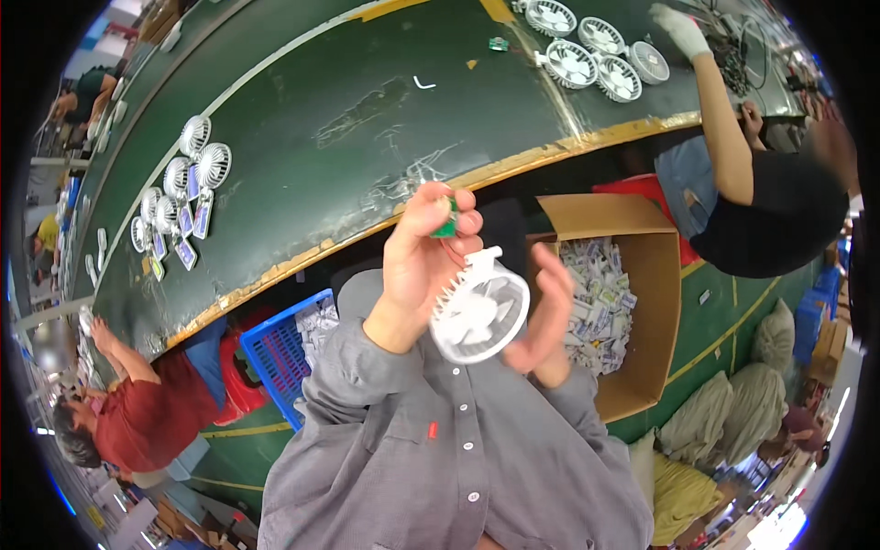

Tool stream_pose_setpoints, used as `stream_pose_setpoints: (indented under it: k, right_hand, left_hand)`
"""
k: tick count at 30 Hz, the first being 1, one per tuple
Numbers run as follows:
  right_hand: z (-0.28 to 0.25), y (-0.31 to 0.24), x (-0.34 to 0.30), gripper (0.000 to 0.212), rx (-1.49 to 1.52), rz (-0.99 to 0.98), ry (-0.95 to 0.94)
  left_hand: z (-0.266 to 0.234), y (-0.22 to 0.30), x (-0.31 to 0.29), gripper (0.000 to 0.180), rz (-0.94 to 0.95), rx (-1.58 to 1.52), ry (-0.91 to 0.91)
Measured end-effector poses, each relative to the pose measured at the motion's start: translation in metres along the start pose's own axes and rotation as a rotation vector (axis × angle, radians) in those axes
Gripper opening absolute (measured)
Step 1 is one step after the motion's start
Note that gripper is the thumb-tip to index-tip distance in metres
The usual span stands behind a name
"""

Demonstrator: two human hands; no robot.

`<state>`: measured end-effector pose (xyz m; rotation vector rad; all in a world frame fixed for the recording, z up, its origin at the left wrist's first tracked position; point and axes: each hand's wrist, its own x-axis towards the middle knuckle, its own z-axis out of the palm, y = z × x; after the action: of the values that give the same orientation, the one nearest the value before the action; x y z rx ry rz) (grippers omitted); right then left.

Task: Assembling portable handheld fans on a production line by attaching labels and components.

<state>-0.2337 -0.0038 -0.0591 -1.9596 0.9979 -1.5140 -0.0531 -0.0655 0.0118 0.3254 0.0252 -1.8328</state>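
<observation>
My left hand (414, 261) is closed, with a small green circuit board (446, 220) pinched between thumb and fingers. A white fan head (481, 316) with a round guard and a short stub is tilted in front of my chest. Its ribbed side lies against the lower part of my left palm; how it is held there is partly hidden. My right hand (543, 316) is beside the fan's right rim. Its fingers are spread, and its thumb is close to the rim's lower edge; whether it touches is unclear.
Beyond my hands runs a green worktable (302, 174) with a worn edge. White fans (213, 165) with labels stand at left, more fan heads (570, 64) far right. An open carton (653, 330) of small packets is at right, a blue crate (275, 353) at left. Co-workers sit either side.
</observation>
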Motion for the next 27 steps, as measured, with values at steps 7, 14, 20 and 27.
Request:
stream_pose_setpoints:
  k: [7,14,20,27]
  right_hand:
    - [0.039,-0.013,0.013,0.075,0.003,-0.089,0.146]
    - [0.026,-0.01,0.058,0.052,0.916,0.731,0.288]
    - [-0.009,0.053,0.091,0.06,1.406,1.063,0.222]
    - [0.007,0.114,0.113,0.03,0.564,0.75,0.236]
  left_hand:
    - [0.018,0.001,0.017,0.013,0.185,0.045,0.16]
    - [-0.002,0.023,0.041,0.036,0.555,0.946,0.082]
    - [-0.094,0.222,0.046,0.057,0.987,2.146,0.535]
    - [-0.184,0.333,-0.023,0.071,0.716,2.764,1.075]
